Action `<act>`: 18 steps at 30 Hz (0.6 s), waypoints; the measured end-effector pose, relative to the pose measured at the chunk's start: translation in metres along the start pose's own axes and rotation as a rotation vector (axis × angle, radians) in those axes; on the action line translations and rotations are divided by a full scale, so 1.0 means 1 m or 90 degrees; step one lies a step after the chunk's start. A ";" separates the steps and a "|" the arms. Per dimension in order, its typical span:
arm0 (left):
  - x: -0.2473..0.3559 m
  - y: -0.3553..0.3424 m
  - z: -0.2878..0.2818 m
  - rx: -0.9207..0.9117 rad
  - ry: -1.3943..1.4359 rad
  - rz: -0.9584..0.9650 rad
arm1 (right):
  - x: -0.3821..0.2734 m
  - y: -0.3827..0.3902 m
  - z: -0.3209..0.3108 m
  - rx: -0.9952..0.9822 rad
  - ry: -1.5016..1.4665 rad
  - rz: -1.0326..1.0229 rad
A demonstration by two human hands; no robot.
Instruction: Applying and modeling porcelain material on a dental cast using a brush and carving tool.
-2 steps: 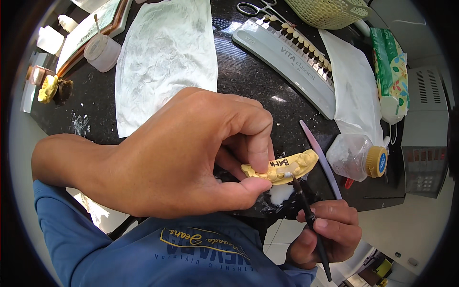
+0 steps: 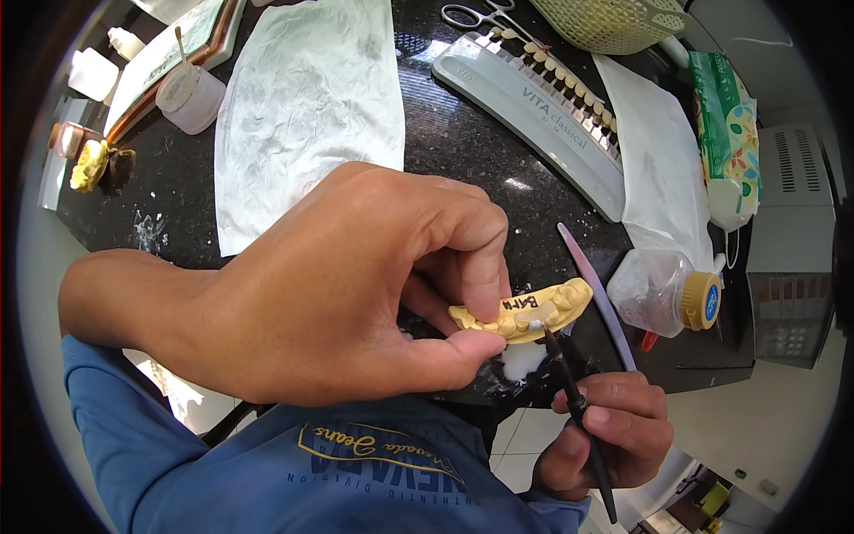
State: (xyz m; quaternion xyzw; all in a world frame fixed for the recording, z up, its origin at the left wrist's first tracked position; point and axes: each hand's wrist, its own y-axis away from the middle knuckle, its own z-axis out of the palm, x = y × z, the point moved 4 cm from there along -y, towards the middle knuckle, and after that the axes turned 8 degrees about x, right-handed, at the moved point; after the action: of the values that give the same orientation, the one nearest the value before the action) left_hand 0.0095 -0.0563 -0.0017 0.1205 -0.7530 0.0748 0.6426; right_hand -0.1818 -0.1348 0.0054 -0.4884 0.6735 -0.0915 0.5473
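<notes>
A yellow dental cast with a row of teeth and dark handwriting is pinched at its left end between the thumb and fingers of my left hand. Near its middle one small tooth shows white. My right hand grips a slim black brush like a pen. The brush's dark tip is at the cast's near edge, right beside the white tooth; whether it touches cannot be made out. Part of the cast is covered by my left fingers. Below the cast lies a white powdery patch.
A lilac curved tool lies right of the cast, beside a clear jar with a yellow lid. Farther back are a tooth shade guide, white cloth, scissors, a green basket and a wipes pack.
</notes>
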 end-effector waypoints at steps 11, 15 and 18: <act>-0.001 0.000 0.000 0.004 0.013 -0.007 | 0.000 -0.001 0.000 -0.028 0.008 -0.005; -0.001 0.000 0.000 0.003 0.014 -0.014 | 0.001 -0.001 0.000 -0.034 0.009 -0.023; -0.001 0.000 0.000 0.004 0.010 -0.013 | 0.004 -0.004 -0.004 -0.093 -0.017 -0.020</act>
State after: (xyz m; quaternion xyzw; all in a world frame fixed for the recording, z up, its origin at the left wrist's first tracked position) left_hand 0.0099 -0.0560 -0.0024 0.1297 -0.7462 0.0712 0.6491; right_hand -0.1825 -0.1409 0.0069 -0.5390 0.6632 -0.0441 0.5174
